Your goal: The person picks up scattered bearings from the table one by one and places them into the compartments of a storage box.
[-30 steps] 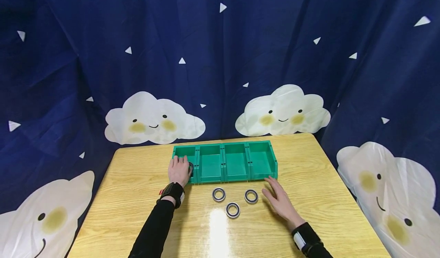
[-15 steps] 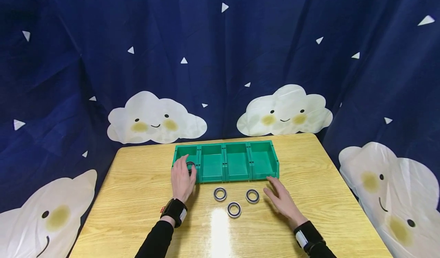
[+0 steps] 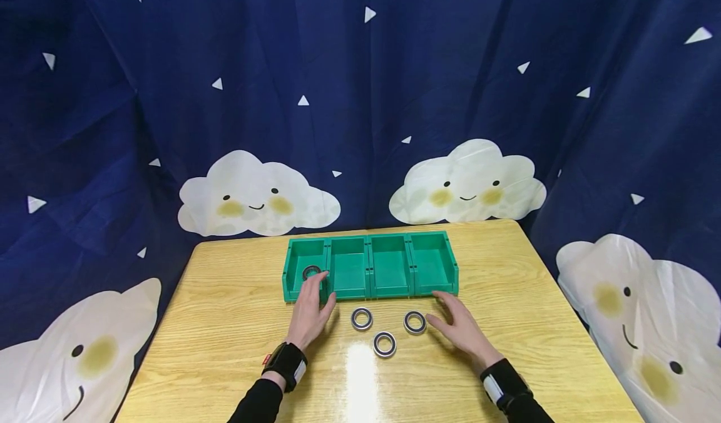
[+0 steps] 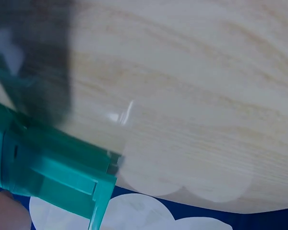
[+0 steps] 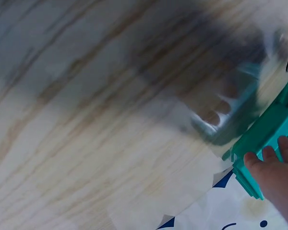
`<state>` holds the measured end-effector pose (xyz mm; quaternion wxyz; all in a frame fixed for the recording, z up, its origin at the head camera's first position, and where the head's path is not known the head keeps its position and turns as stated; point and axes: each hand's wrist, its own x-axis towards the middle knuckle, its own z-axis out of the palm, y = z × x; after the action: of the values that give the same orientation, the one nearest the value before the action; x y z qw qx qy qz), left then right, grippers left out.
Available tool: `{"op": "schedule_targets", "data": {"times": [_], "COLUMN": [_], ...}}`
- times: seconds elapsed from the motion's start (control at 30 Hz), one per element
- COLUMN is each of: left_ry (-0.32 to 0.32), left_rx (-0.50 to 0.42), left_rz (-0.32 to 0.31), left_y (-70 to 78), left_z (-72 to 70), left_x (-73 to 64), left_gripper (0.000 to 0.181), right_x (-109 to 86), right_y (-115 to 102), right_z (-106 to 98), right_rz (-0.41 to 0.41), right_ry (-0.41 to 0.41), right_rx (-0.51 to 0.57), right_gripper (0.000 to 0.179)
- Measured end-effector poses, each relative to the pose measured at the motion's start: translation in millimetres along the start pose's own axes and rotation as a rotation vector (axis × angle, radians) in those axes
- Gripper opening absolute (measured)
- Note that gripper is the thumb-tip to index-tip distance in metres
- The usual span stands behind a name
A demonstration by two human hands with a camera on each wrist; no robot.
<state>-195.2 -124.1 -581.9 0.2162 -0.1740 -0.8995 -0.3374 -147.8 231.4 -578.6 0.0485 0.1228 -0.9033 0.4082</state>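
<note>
In the head view a ring-shaped bearing lies in the leftmost compartment of the green bin row. My left hand holds nothing; it hovers at the front of that compartment with its fingers loosely extended. Three more bearings lie on the table: one bearing right of the left hand, a nearer bearing, and another bearing close to the right thumb. My right hand has relaxed, spread fingers, near the front edge of the rightmost compartment. In the right wrist view, fingers overlap the green bin.
The wooden table extends to both sides of the bins. Behind it hangs a dark blue curtain with white clouds and triangles. A small red tag shows beside the left wrist strap.
The left hand has let go of a bearing in the leftmost compartment and drawn back toward the front right. The right hand has hardly moved.
</note>
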Motion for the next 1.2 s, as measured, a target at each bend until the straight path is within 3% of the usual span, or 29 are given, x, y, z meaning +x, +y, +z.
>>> {"op": "schedule_targets", "data": {"times": [0.2,0.47,0.83,1.2], "left_ry": [-0.079,-0.194,-0.376,-0.42], "left_rx": [-0.004,-0.009,0.01,0.096], "left_rz": [-0.004,0.016,0.021,0.048], "left_y": [2.3,7.8,19.0,23.1], "left_z": [2.7,9.5,19.0,29.3], "left_x": [-8.7,-16.0,-22.1,-24.4], "left_gripper": [0.052,0.051,0.056,0.065], "right_x": [2.7,3.2,1.5,0.6], "right_y": [-1.0,-2.8,-10.2,-8.6], "right_z": [3.8,9.8,15.7,20.7], "right_rz": [-0.035,-0.081,-0.06,-0.066], "right_ry": [-0.005,-0.027,-0.062,-0.064], "right_rx": [-0.03,-0.024,-0.03,-0.021], "right_gripper": [0.05,0.053,0.061,0.065]}}
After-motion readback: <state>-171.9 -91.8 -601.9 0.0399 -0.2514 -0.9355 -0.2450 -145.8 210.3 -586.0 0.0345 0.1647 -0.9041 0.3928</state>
